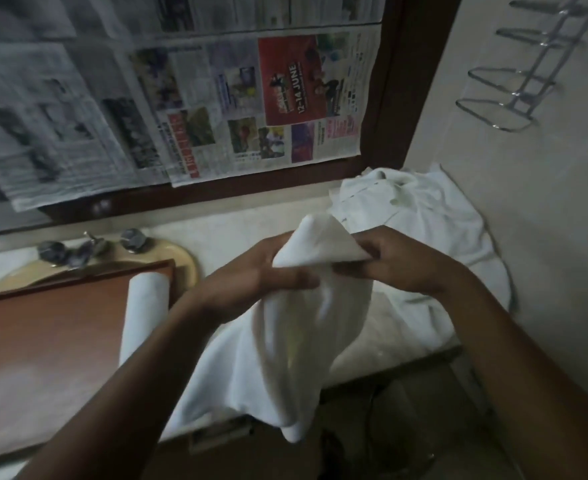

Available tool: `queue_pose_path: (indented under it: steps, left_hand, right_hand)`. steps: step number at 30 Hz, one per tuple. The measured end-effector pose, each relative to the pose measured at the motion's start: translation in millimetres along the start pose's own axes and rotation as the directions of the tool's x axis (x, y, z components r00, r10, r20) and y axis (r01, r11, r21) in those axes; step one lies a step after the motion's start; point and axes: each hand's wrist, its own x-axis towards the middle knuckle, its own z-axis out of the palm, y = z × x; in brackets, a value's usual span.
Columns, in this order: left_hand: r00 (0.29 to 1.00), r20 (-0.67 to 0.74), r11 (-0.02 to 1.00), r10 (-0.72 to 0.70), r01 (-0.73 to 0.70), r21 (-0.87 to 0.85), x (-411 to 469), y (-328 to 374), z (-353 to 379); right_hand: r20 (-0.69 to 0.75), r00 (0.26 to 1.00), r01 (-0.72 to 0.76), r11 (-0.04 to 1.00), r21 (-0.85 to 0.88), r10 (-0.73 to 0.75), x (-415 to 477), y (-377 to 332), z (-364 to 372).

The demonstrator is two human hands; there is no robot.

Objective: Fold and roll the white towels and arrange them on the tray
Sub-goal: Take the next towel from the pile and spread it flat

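From my remote seat, both hands are up over the worktop, sharing one white towel. The left hand grips it from the left: its fingers are curled in, the thumb lying across the front of the cloth, the rest hidden behind the fold. The right hand comes in from the other side, its fingers closed in a pinch on the right corner of the folded top, which stands up as a soft peak between the two hands. Below the grips the towel hangs loose, its lower end drooping past the front edge of the worktop. To the left a brown tray lies partly over a tan basin with taps at the back, and one rolled towel lies along the tray's right edge. Behind the right hand, a heap of unfolded towels sits on the worktop against the wall. Newspaper covers the framed pane above, and a wire rack hangs on the right wall.
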Motion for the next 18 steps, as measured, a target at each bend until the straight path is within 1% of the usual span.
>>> queue_pose_path:
  steps: [1,2,4,5,6,8,10,11,12,14,16,17,18]
  left_hand:
    - [0.999,0.051,0.997,0.002,0.002,-0.077,-15.4,-4.8,-3.3]
    - [0.997,0.074,0.989,-0.008,0.019,-0.147,-29.0,-10.8,-6.8]
    - [0.996,0.058,0.966,-0.068,0.08,-0.244,-58.4,-21.8,-11.8]
    - [0.993,0.025,0.959,-0.113,0.115,-0.257,-69.3,-27.2,-14.6]
    - [0.987,-0.015,0.962,-0.161,0.153,-0.227,-81.0,-31.8,-16.9]
    - [0.977,-0.052,0.975,-0.206,0.2,-0.093,-103.2,-37.1,-20.1]
    - [0.973,-0.027,0.973,-0.229,0.229,0.014,-120.2,-39.8,-23.0]
    - [0.967,-0.013,0.965,-0.255,0.256,0.051,-128.1,-38.9,-23.4]
    - [0.957,0.0,0.952,-0.291,0.29,0.094,-135.3,-37.0,-23.3]
    - [0.933,0.003,0.905,-0.361,0.349,0.244,-144.2,-36.1,-24.6]
    - [0.912,-0.057,0.823,-0.405,0.391,0.412,-151.8,-41.6,-28.2]
    - [0.91,-0.08,0.797,-0.407,0.397,0.455,-156.1,-46.6,-31.8]
    - [0.912,-0.079,0.794,-0.402,0.39,0.466,-160.7,-51.7,-35.4]
  right_hand:
    - [-0.006,1.0,0.025,0.998,0.053,-0.024,-6.5,-3.7,9.0]
    - [-0.025,0.999,0.049,0.995,0.085,-0.047,-11.3,-7.3,18.2]
    - [-0.059,0.994,0.094,0.994,0.057,-0.091,-20.5,-15.9,42.2]
    - [-0.07,0.991,0.119,0.992,0.05,-0.115,-23.4,-18.8,50.8]
    - [-0.084,0.987,0.142,0.987,0.077,-0.136,-26.5,-20.8,57.5]
    - [-0.124,0.977,0.194,0.968,0.159,-0.176,-34.8,-28.2,64.9]
    - [-0.141,0.971,0.217,0.956,0.197,-0.191,-42.1,-31.9,65.6]
    - [-0.118,0.973,0.218,0.954,0.204,-0.197,-45.4,-34.8,67.5]
    - [-0.083,0.974,0.223,0.952,0.21,-0.209,-48.4,-36.1,70.7]
    - [-0.039,0.974,0.224,0.945,0.238,-0.221,-50.4,-33.5,76.4]
    - [-0.032,0.976,0.217,0.937,0.274,-0.216,-51.4,-30.0,81.8]
    - [-0.034,0.977,0.209,0.931,0.298,-0.209,-51.6,-25.6,84.3]
    - [-0.045,0.979,0.202,0.92,0.335,-0.199,-52.4,-20.3,86.3]
